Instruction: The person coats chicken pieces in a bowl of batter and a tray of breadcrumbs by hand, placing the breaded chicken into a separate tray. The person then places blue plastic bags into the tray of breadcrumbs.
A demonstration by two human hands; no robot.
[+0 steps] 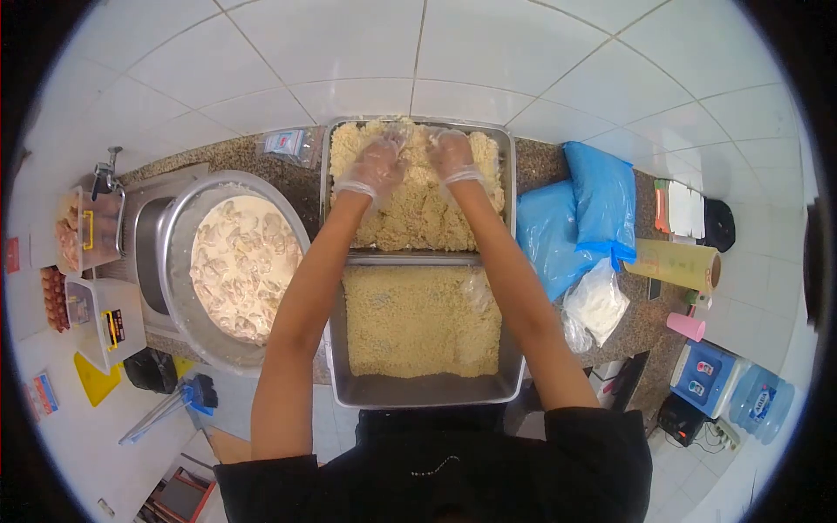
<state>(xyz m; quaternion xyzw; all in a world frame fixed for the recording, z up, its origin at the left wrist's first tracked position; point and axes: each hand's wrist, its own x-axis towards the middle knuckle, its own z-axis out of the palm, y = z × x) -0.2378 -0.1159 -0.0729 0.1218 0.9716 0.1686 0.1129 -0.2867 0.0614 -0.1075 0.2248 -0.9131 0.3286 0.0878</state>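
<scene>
Both my hands wear clear plastic gloves and are at the back metal tray (508, 187), which is full of pale, coarse crumbs with lumpy coated pieces among them. My left hand (379, 164) is over the tray's left half, fingers curled in at the crumbs. Close beside it, my right hand (452, 155) is also curled, its fingertips pointing down into the coating. Whatever lies inside either hand is hidden. Nearer my body, beneath my forearms, a second metal tray (427, 392) holds finer yellowish crumbs (418, 322).
Left of the trays stands a large metal bowl (179, 288) of pieces in creamy liquid (240, 270). Blue plastic bags (602, 200) and a bag of white powder (600, 301) lie to the right. A film roll (671, 263) and pink cup (686, 327) are farther right. Tiled wall (366, 52) rises behind.
</scene>
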